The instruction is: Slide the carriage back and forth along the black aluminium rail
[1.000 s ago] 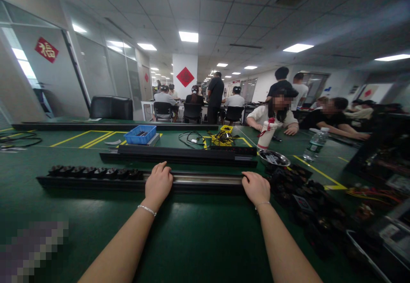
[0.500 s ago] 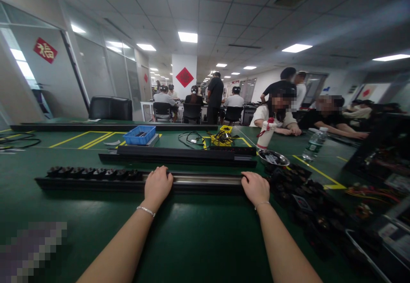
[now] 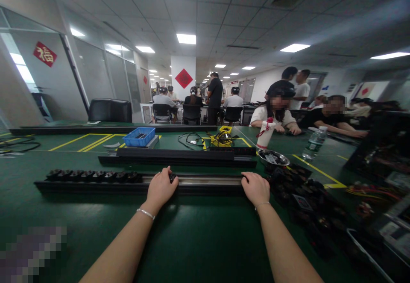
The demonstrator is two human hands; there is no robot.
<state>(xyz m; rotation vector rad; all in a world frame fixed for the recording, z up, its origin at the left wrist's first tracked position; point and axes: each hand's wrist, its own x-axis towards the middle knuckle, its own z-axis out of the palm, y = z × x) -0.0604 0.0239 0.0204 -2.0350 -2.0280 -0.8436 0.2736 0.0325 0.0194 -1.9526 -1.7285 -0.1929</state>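
A long black rail (image 3: 205,184) with a shiny metal channel lies across the green table in front of me. Its left part carries a row of several black socket modules (image 3: 92,175). My left hand (image 3: 160,187) rests on the rail's middle, fingers over a small black module at its far edge. My right hand (image 3: 256,187) lies curled on the rail's right end. A pile of loose black modules (image 3: 304,197) sits just right of that hand.
A second black rail (image 3: 179,157) lies behind the first, and a third (image 3: 112,128) farther back. A blue bin (image 3: 139,137), yellow cables (image 3: 222,137), a metal bowl (image 3: 273,158), a white bottle (image 3: 265,134) and a water bottle (image 3: 314,142) stand beyond. Several people sit at the right.
My left hand has slid a little to the right along the rail and its fingers now cover a small black module. My right hand has stayed at the rail's end.
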